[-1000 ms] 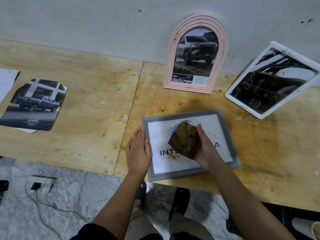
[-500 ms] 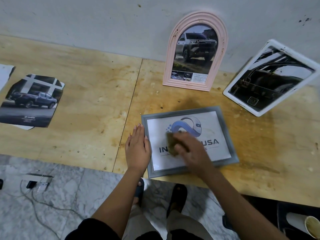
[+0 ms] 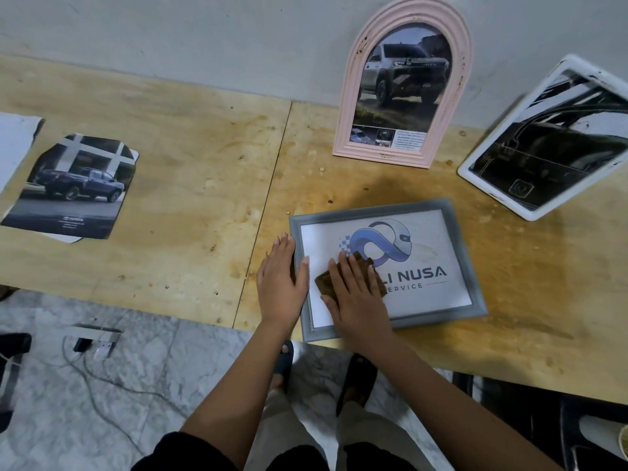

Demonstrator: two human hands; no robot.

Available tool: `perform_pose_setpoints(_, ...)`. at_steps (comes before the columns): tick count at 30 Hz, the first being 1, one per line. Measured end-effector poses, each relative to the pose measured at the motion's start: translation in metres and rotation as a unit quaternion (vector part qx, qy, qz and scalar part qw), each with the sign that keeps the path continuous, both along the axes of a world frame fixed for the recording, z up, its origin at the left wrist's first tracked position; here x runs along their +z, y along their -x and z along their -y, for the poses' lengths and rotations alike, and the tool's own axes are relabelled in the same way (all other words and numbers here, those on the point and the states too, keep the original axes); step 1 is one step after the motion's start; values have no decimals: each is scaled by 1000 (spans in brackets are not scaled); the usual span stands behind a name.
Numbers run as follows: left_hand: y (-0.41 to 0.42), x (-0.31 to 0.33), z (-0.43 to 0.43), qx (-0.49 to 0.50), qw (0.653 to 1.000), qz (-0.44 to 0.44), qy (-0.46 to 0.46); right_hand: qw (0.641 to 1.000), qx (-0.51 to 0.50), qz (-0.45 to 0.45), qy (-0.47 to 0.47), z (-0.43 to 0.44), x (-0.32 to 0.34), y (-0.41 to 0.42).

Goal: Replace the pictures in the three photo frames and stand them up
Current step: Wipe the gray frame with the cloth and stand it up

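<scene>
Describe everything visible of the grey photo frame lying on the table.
The grey frame is rectangular, with a dull, painted-looking border. It lies flat, face up, near the front edge of the plywood table. It holds a white print with a blue logo. The left hand rests on its left border; the right hand presses a brown cloth on its face.

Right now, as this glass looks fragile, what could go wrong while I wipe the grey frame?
The grey frame lies with its near corner at the table edge, maybe over it; a hard stroke of the right hand could push it off, since the left hand only rests flat on its side. The brown cloth looks dirty and might smear the glass. The white frame leans close by; a wide sweep could topple it.
</scene>
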State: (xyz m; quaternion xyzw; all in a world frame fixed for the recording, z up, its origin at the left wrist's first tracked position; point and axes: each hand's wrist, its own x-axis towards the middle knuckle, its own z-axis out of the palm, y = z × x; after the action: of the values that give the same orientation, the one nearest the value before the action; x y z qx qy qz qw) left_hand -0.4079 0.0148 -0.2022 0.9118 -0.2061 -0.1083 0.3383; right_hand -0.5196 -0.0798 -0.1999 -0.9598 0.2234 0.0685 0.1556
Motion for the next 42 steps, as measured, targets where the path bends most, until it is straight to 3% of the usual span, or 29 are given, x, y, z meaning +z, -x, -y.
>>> perform_pose_setpoints(6, 2, -2, 2, -10, 999, 17, -35, 999, 42, 4, 26, 23, -3, 10)
perform_pose_setpoints(16, 1, -4, 0, -13, 999, 24, -34, 998, -51, 28, -6, 81, -3, 35)
perform_pose_setpoints(21, 2, -7, -1, -7, 999, 32, -25, 987, -105, 104, -65, 101, 2, 35)
perform_pose_setpoints(24, 3, -8, 0, -5, 999, 34, -20, 942, -186, 221, -168, 91, 14, 30)
perform_pose_setpoints(26, 3, -8, 1, 0, 999, 36, -22, 949, -110, 245, -164, 76, 25, 25)
perform_pose_setpoints(28, 2, -9, 0, 1, 999, 39, -23, 976, 64, 184, -93, 56, 20, 22)
perform_pose_setpoints(30, 2, -10, 0, 1, 999, 40, -24, 978, 177, 97, -48, 36, 10, 23)
perform_pose_setpoints(34, 2, -10, 1, -1, 999, 42, -24, 987, 127, 14, -93, 21, 0, 24)
perform_pose_setpoints(38, 2, -10, 0, -3, 999, 43, -21, 989, 141, 35, 19, 13, -7, 12)
perform_pose_setpoints(42, 2, -8, 0, -5, 999, 46, -22, 990, 112, 70, 40, 9, -9, -8)
